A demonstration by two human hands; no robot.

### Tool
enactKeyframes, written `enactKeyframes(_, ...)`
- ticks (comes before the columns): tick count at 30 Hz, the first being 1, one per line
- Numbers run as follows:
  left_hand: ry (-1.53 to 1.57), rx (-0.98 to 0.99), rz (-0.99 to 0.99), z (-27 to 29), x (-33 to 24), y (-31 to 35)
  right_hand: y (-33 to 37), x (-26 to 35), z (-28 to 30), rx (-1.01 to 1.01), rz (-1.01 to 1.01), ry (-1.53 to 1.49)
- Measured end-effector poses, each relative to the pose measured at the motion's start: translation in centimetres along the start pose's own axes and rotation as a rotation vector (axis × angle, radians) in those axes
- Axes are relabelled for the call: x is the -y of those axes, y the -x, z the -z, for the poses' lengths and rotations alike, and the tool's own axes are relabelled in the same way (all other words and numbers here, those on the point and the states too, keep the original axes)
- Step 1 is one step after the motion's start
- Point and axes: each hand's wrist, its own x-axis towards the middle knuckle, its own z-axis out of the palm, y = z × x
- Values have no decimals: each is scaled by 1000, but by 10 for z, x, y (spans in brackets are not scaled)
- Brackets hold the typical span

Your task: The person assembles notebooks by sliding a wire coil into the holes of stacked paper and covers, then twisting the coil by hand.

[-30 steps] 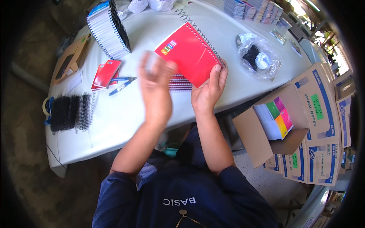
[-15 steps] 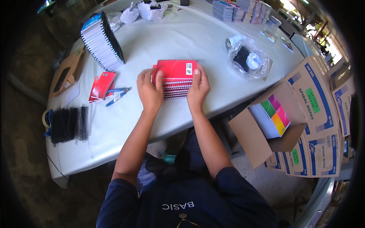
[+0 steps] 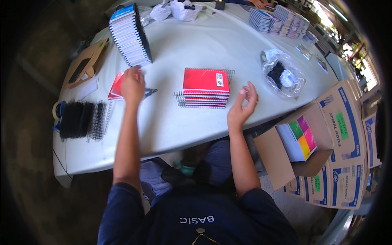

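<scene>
A stack of red spiral notebooks (image 3: pixel 205 81) stands in the middle of the table, with wire coils sticking out at both sides. To its right my right hand (image 3: pixel 242 108) hovers apart from it, fingers loosely spread and holding nothing. My left hand (image 3: pixel 133 86) is over at the left, on top of a few loose red notebooks (image 3: pixel 116 86). Its fingers bend down onto the red cover, and I cannot make out whether they grip it. The cutting pliers (image 3: pixel 150 92) lie beside that hand, their handles mostly hidden under it.
Behind my left hand rises a tall stack of coil-bound books (image 3: pixel 130 36). Black wire coils (image 3: pixel 77 119) and a tape roll lie at the left edge. A plastic bag (image 3: pixel 283 75) sits at right, near an open carton (image 3: pixel 272 157) of colourful notebooks. Another person's hand (image 3: pixel 258 4) shows at the far edge.
Both hands have let go of the red notebook stack. My left hand has moved left to the loose red notebooks and pliers; my right has drawn away rightward and opened. The view has shifted.
</scene>
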Motion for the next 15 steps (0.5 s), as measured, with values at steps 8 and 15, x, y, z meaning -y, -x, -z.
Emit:
enactKeyframes(8,-500,488,9,24,84,-5,50,57,-21,223,100,-355)
enactKeyframes(15,351,202,242,105,-49,57,65,118,-32,777,329,-113)
